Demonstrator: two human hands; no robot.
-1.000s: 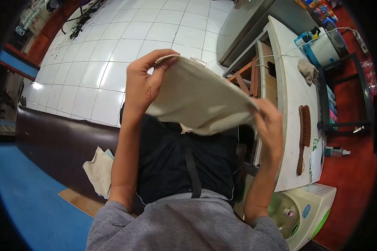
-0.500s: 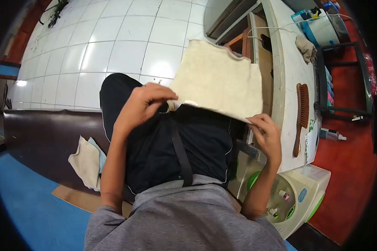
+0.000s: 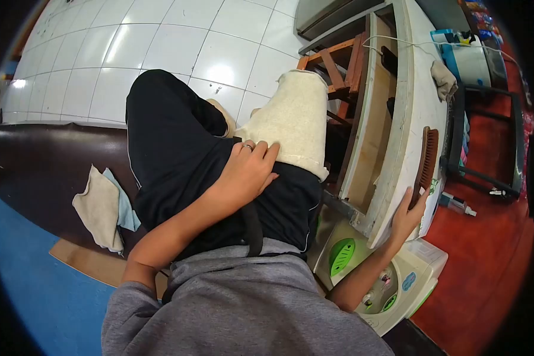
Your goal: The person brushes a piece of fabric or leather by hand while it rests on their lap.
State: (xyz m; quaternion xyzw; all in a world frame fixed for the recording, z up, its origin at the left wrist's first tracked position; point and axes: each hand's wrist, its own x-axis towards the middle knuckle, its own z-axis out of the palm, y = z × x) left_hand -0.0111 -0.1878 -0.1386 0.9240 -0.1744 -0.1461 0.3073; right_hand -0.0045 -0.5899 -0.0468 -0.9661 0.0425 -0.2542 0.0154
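The hands are apart now. In the earlier frame both hold the cream cloth (image 3: 291,113) by its near edge; here it lies over the person's right thigh and knee, its near edge just beside the left hand (image 3: 249,169). That hand rests palm down on the lap, fingertips on the cloth's near-left part, fingers slightly bent (a ring shows on one of them).

The right hand (image 3: 408,218) has left the cloth and come to the worktop (image 3: 391,178). Its fingers are at the handle of the brown brush (image 3: 429,155), which lies near the worktop's right edge, towards the near corner, bristles facing right. How firmly they close on the handle I cannot tell, as the hand hides part of it.

Farther along that same edge sits the crumpled cloth (image 3: 444,80), as before. The beige cloth (image 3: 97,207) and pale-blue cloth (image 3: 124,204) remain on the dark bench (image 3: 47,172), left of the person.
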